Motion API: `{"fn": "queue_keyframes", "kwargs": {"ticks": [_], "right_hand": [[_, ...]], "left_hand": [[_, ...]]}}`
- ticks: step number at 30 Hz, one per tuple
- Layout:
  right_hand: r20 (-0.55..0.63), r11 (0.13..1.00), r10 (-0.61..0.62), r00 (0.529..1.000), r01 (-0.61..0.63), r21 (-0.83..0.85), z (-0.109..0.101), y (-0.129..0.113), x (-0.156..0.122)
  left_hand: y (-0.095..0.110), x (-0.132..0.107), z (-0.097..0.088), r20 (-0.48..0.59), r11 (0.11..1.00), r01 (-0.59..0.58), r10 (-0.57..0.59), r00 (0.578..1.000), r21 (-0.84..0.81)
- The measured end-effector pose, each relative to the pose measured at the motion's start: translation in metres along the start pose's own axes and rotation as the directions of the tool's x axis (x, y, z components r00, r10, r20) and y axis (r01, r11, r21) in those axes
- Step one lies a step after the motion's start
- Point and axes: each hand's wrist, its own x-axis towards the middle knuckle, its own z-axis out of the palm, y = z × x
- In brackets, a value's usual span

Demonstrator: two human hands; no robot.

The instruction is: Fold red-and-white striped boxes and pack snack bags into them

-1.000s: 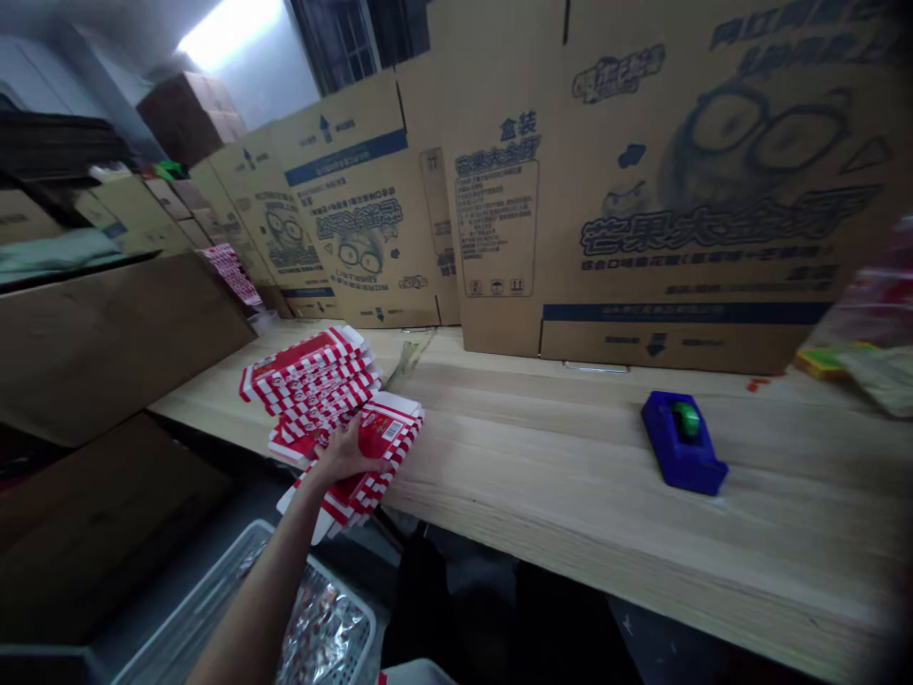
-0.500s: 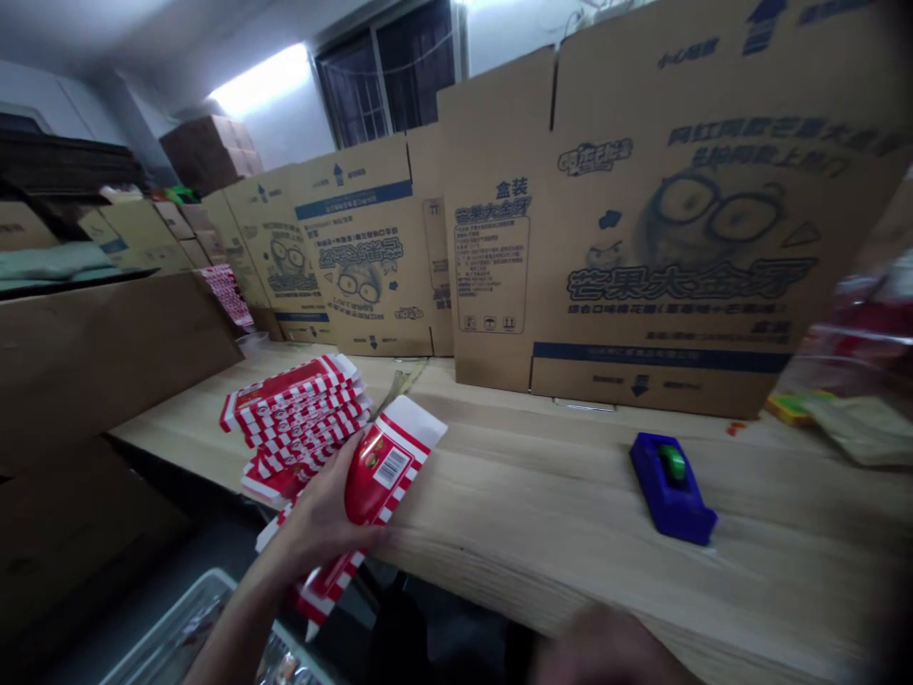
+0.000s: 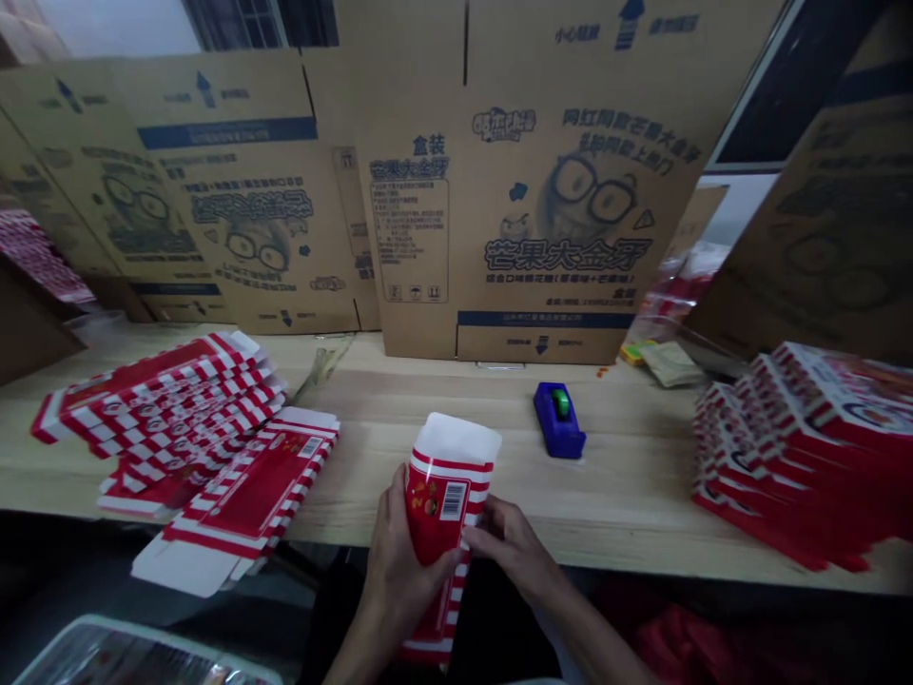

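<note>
Cupping the red box (image 3: 428,523), likely to steady it, the left hand (image 3: 395,557) has it by the table's (image 3: 371,457) front edge. The right hand (image 3: 512,544) seems to pinch its striped side; some fingertips are hidden.

1. Far middle, big brown box (image 3: 420,328): large "芒果大金牙", small "盒装" on its left part, up arrow (image 3: 630,24) on top, umbrella sign (image 3: 416,292) low down.
2. Far left box (image 3: 249,171): upside-down blue writing (image 3: 253,206).
3. Near middle, red box (image 3: 430,533): a barcode (image 3: 454,501), numbers too tiny.
</note>
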Motion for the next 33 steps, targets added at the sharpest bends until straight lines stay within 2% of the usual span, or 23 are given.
{"fn": "queue_keyframes", "kwargs": {"ticks": [3, 7, 9, 12, 14, 17, 20, 23, 26, 29, 31, 33], "right_hand": [[-0.076, 0.999, 0.020, 0.997, -0.024, -0.045, -0.014, 0.009, -0.004], [-0.100, 0.993, 0.099, 0.990, -0.105, -0.058, -0.027, 0.017, -0.004], [-0.103, 0.989, 0.135, 0.985, -0.141, -0.051, -0.032, 0.018, -0.001], [-0.097, 0.990, 0.138, 0.986, -0.140, -0.014, -0.038, 0.014, 0.005], [-0.109, 0.995, 0.097, 0.989, -0.098, -0.002, -0.042, 0.010, 0.010], [-0.122, 0.997, 0.075, 0.990, -0.077, -0.012, -0.047, 0.008, 0.015], [-0.124, 0.995, 0.096, 0.988, -0.097, -0.002, -0.050, 0.011, 0.016], [-0.083, 0.987, 0.157, 0.984, -0.154, 0.051, -0.052, 0.017, 0.009], [0.033, 0.970, 0.234, 0.972, -0.235, 0.057, -0.051, 0.026, -0.004], [0.097, 0.965, 0.250, 0.963, -0.256, 0.052, -0.048, 0.033, -0.015], [0.026, 0.981, 0.188, 0.982, -0.189, 0.047, -0.048, 0.033, -0.017], [-0.096, 0.996, 0.086, 0.992, -0.086, 0.000, -0.051, 0.031, -0.013]], "left_hand": [[-0.007, 0.004, 0.001, 0.059, 0.967, 0.126, -0.116, 0.992, -0.221], [-0.015, 0.012, -0.003, 0.233, 0.801, 0.399, -0.327, 0.916, -0.447], [-0.015, 0.013, -0.004, 0.259, 0.731, 0.447, -0.365, 0.894, -0.515], [-0.018, 0.009, -0.004, 0.299, 0.705, 0.422, -0.301, 0.906, -0.570], [-0.022, 0.002, -0.003, 0.370, 0.698, 0.441, -0.263, 0.891, -0.565], [-0.031, -0.013, 0.001, 0.416, 0.677, 0.497, -0.296, 0.860, -0.543], [-0.033, -0.019, 0.002, 0.436, 0.658, 0.517, -0.303, 0.847, -0.547], [-0.029, -0.011, -0.002, 0.428, 0.679, 0.442, -0.204, 0.880, -0.586], [-0.028, 0.002, -0.004, 0.304, 0.654, 0.320, -0.142, 0.942, -0.686], [-0.036, 0.008, 0.000, 0.239, 0.636, 0.266, -0.130, 0.962, -0.724], [-0.043, 0.008, 0.004, 0.239, 0.646, 0.262, -0.126, 0.963, -0.717], [-0.047, 0.008, 0.008, 0.247, 0.649, 0.271, -0.131, 0.960, -0.711]]}}
